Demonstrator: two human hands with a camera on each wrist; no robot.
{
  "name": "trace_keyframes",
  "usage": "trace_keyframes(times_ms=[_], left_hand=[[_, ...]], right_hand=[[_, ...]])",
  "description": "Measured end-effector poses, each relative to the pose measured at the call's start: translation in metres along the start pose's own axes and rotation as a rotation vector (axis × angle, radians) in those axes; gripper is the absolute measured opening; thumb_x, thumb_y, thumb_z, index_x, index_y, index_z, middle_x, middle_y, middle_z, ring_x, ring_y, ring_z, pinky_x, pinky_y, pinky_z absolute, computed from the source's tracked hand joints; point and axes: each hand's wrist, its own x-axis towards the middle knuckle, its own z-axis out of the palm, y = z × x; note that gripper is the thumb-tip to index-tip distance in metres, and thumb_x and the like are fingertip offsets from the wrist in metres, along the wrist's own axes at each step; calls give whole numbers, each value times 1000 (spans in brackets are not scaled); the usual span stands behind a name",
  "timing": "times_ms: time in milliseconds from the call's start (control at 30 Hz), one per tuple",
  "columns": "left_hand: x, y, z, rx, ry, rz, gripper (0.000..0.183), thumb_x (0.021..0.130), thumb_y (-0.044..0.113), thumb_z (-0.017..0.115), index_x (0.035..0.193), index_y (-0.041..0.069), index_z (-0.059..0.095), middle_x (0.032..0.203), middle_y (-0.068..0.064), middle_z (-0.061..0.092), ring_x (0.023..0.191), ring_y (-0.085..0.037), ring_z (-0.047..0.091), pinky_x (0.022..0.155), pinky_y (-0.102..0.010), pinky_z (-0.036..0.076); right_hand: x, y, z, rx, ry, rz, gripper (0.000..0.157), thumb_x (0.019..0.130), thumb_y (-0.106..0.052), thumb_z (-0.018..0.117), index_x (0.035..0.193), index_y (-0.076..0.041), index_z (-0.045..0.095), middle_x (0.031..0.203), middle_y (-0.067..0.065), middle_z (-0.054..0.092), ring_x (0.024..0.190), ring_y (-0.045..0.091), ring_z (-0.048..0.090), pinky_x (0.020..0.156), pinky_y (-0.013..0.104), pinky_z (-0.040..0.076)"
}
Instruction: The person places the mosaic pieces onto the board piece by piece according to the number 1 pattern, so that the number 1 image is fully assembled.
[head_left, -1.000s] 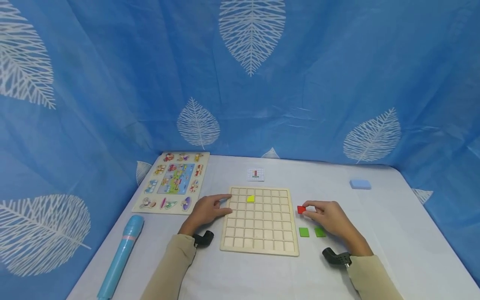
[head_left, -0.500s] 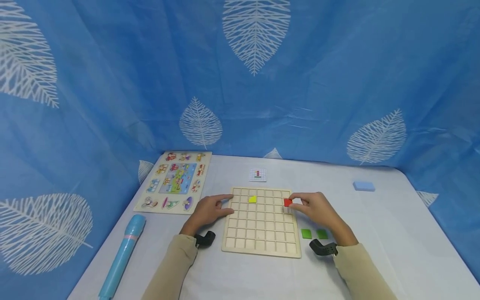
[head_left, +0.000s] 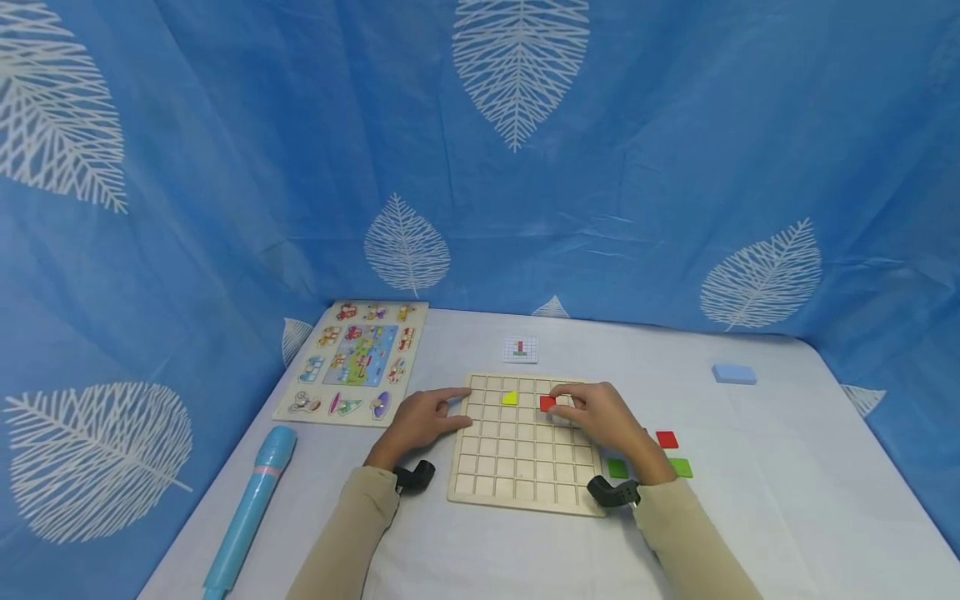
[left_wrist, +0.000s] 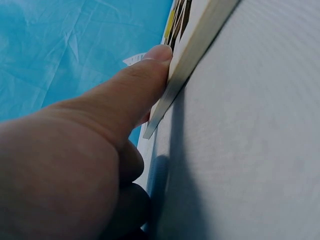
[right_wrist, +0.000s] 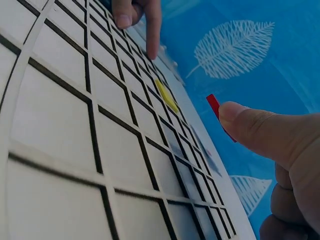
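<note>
My right hand (head_left: pixel 600 412) pinches a small red square tile (head_left: pixel 547 403) between thumb and index finger. In the right wrist view, the tile (right_wrist: pixel 213 104) is held above the board surface, apart from it. Below lies a wooden grid board (head_left: pixel 506 463). One yellow tile (head_left: pixel 510 398) sits in a cell of its second row from the far edge. At the board's left edge, my left hand (head_left: pixel 420 418) rests with thumb and index finger extended. The left wrist view has its thumb (left_wrist: pixel 150 65) touching the board's edge, the lower fingers bent.
Two green tiles (head_left: pixel 680 467) and a red tile (head_left: pixel 667 439) lie right of the board; my forearm partly hides more. Behind the board is a pattern card (head_left: pixel 521 350). A peg puzzle (head_left: pixel 300 387) and a light-blue stick (head_left: pixel 247 508) lie left, a blue block (head_left: pixel 734 374) far right.
My right hand has carried the red tile leftward from beside the board to above its upper right part. The left hand stays at the board's edge. The view has shifted slightly.
</note>
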Motion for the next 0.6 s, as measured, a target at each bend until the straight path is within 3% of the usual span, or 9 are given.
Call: trace_keyframes(times_ms=[433,600], left_hand=[[0,0,-1,16,3,25,56,87,47,80,137,26,67,59,7,44,51,-9,33,53,-27,29],[1,1,0,3,4,13,55,87,45,81,137,25,68,59,7,44,51,-9,33,53,-28,29]], right_hand=[[14,0,23,36,15,-10,23,94,-28,77,114,-17,78,54,-9,39,51,5,30,61,29,39],[21,1,29,48,37,-7,20,94,-29,76,111,-18,78,54,-10,40,51,5,31,58,29,37]])
